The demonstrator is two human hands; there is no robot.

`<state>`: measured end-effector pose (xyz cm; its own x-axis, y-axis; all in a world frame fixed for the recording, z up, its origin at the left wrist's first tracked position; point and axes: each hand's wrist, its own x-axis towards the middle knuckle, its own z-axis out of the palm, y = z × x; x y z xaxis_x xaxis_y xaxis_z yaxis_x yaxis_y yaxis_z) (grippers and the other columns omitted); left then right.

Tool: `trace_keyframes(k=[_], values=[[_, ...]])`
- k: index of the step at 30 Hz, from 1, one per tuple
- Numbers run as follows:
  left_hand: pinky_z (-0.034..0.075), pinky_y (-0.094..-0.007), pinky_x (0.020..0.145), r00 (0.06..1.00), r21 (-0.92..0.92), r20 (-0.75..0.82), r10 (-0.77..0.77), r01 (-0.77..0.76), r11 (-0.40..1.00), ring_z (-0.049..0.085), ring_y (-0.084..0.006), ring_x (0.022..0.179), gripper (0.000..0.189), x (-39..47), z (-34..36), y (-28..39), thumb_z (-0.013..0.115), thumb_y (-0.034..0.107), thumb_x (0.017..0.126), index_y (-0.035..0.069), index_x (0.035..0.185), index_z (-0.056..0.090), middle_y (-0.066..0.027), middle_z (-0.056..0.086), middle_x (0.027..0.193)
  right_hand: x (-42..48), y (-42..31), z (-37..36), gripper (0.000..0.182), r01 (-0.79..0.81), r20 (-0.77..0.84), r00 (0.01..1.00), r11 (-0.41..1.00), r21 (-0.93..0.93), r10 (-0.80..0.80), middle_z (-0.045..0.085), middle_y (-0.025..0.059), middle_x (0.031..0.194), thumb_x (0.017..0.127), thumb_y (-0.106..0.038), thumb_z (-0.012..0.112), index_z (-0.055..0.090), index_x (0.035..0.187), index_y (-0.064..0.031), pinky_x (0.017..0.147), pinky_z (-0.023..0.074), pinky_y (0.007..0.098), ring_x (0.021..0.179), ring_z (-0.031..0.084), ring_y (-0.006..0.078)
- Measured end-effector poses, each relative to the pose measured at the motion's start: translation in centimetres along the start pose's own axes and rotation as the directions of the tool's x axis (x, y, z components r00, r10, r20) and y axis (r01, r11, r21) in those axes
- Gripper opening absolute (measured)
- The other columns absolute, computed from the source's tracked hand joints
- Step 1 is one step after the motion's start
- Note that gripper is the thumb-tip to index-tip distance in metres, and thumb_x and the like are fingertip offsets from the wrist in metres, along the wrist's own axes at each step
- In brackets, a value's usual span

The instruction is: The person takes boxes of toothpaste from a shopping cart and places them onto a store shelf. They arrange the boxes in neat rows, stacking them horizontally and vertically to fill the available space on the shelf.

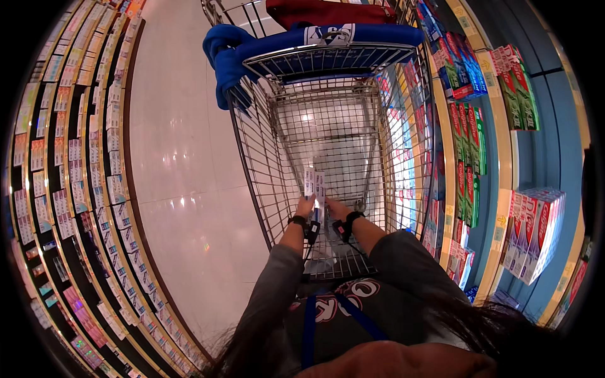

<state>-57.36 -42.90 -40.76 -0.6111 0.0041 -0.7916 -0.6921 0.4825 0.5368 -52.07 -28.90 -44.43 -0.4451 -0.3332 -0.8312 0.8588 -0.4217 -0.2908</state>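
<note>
My left hand [306, 206] grips a pair of slim white cartons [320, 189] from the left side. The fingers of my right hand [334, 209] close on their right edge. The cartons stand side by side, with their long sides pointing away from me, and bear small print and purple marks. Both hands are over the metal wire basket of a shopping cart [326, 123]. Black bands with small attached devices circle both wrists, and part of the cartons' lower end is hidden near them.
A blue cart handle [378, 35] crosses the far end, with a blue cloth [229, 61] draped at its left and a red bag [326, 13] beyond. Shelves of Colgate toothpaste boxes [534, 231] stand close on the right. Shelves of small cartons [116, 141] line the left, across a shiny floor [189, 156].
</note>
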Motion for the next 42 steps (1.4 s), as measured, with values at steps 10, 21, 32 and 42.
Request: trace_keyframes(k=[10, 21, 32, 42], values=[[0.050, -0.0389, 0.068, 0.972, -0.549, 0.212, -0.099, 0.203, 0.811, 0.057, -0.0268, 0.083, 0.063, -0.2, -0.6, 6.2, 0.070, 0.026, 0.073, -0.005, 0.114, 0.035, -0.0165, 0.054, 0.095, -5.6, -6.7, 3.9, 0.034, 0.028, 0.089, 0.994, 0.958, 0.286, -0.056, 0.061, 0.0035, 0.099, 0.086, -0.032, 0.053, 0.052, 0.109, -0.0072, 0.074, 0.0485, 0.0313, 0.084, 0.060, 0.0171], [0.052, -0.0336, 0.056, 0.904, -0.589, 0.251, 0.345, -0.140, 0.796, 0.063, -0.0227, 0.065, 0.038, -10.7, -4.6, 18.1, 0.065, 0.018, 0.076, -0.012, 0.097, 0.054, -0.0153, 0.062, 0.083, -18.1, -13.3, 10.0, 0.033, 0.391, 0.120, 0.890, 0.872, 0.294, -0.440, 0.061, 0.0098, 0.102, 0.086, -0.021, 0.054, 0.051, 0.112, -0.0008, 0.077, 0.0515, 0.0324, 0.087, 0.062, 0.0193], [0.052, -0.0365, 0.072, 0.804, -0.596, 0.450, 0.388, -0.054, 0.802, 0.061, -0.0229, 0.086, 0.039, -26.7, -4.3, 7.0, 0.035, 0.031, 0.093, 0.001, 0.114, 0.048, -0.0114, 0.060, 0.103, -30.2, 2.2, 14.0, 0.036, 0.519, -0.019, 0.854, 0.850, 0.091, -0.520, 0.061, 0.0084, 0.103, 0.093, -0.029, 0.039, 0.049, 0.114, -0.0017, 0.072, 0.0524, 0.0321, 0.085, 0.062, 0.0195], [0.051, -0.0309, 0.069, 0.630, -0.448, 0.477, 0.613, -0.426, 0.786, 0.059, -0.0179, 0.091, 0.038, -36.7, -0.5, 1.0, 0.063, 0.016, 0.079, -0.001, 0.108, 0.046, -0.0148, 0.058, 0.102, -39.6, 15.1, 11.9, 0.052, 0.863, -0.276, 0.392, 0.455, -0.220, -0.877, 0.057, 0.0116, 0.107, 0.087, -0.031, 0.054, 0.038, 0.125, 0.0006, 0.075, 0.0477, 0.0276, 0.090, 0.058, 0.0161]])
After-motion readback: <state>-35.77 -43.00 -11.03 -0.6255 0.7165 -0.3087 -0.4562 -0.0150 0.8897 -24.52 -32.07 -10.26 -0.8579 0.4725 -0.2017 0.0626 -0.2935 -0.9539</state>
